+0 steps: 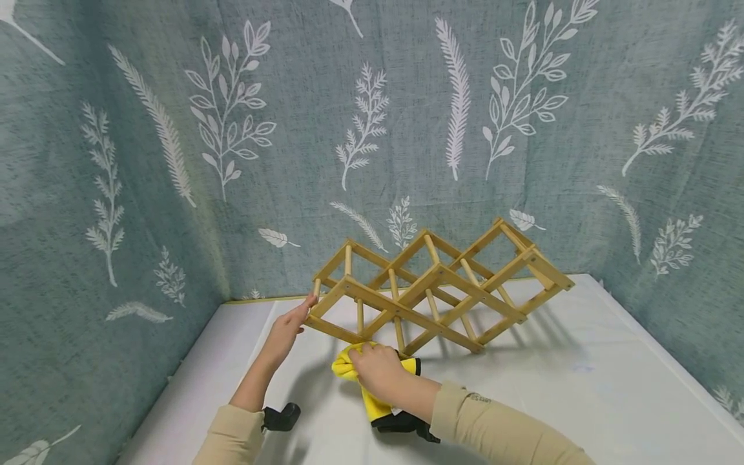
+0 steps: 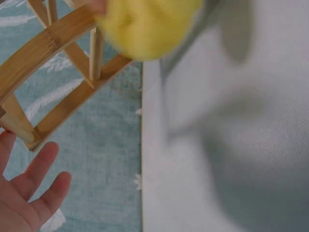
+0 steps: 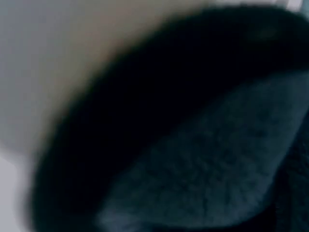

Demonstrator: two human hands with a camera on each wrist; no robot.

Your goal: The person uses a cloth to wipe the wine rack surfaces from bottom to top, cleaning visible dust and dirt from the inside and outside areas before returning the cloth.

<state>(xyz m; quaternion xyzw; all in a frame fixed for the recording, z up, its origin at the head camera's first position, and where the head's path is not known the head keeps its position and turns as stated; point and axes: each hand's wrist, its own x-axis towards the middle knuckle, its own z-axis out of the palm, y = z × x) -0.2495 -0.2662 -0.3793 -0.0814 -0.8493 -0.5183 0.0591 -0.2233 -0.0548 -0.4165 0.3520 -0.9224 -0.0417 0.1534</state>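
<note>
A lattice-like wooden folding rack (image 1: 397,310), made of crossed slats and round dowels, stands tilted on the white surface. At its left end is my left hand (image 1: 290,328), holding the end bar. In the left wrist view, the other fingers (image 2: 43,164) spread out beside the slat ends. My right hand (image 1: 376,369) grips a yellow cloth (image 1: 373,405) with black edging, bunched against the rack's lower slat near the left. Its loose part hangs below the hand. Dark fabric (image 3: 207,159) fills most of the right wrist view and hides the right fingers there.
The white tabletop (image 1: 616,368) extends under and around the rack. Behind and at both sides hang grey-green curtains (image 1: 290,142) with white leaf prints. A black wrist-worn device (image 1: 281,417) juts from the left sleeve.
</note>
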